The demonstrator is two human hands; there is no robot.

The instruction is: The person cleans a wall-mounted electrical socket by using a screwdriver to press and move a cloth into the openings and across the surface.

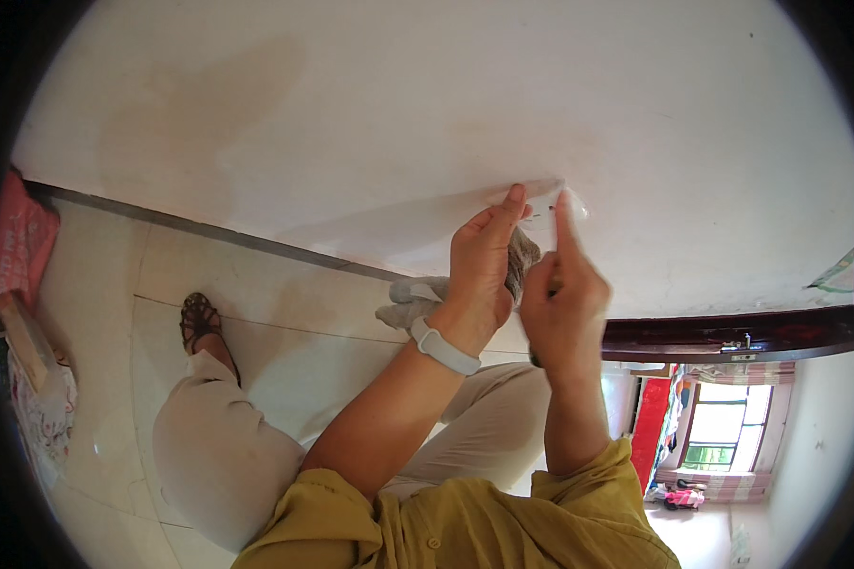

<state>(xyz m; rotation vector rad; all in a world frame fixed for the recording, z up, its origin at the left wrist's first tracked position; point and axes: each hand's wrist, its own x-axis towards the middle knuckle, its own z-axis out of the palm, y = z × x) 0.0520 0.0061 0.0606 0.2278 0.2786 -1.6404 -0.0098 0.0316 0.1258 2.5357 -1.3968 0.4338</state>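
A: What are the two hands doing at the wall (351, 114)?

B: Both are up against it, side by side. The left hand (482, 254) is held narrow, thumb raised and close to the fingers; I cannot tell whether it grips anything

A: And the right hand (565, 302)?

B: Index finger stretched out toward the wall, the other fingers curled in. The fingertip is blurred, so I cannot tell if it touches, nor whether the curled fingers hold something

A: Where is the thing they are working at?

B: A small white piece (541, 220) with little dark marks sits at the wall, between the left thumb and the right index finger. It nearly melts into the white behind it

A: What is near the left hand?

B: A crumpled brownish-grey item (522, 261) shows just behind it, with a paler grey, soft-looking item (415, 302) lower left. I cannot tell if they are joined. A white wristband (444, 351) is around the left wrist

A: And farther out?

B: A foot in a dark strappy sandal (199, 321) rests on the tiled floor (104, 284). A red bag (24, 242) is at the far left, and a bright window (727, 427) shows at the lower right
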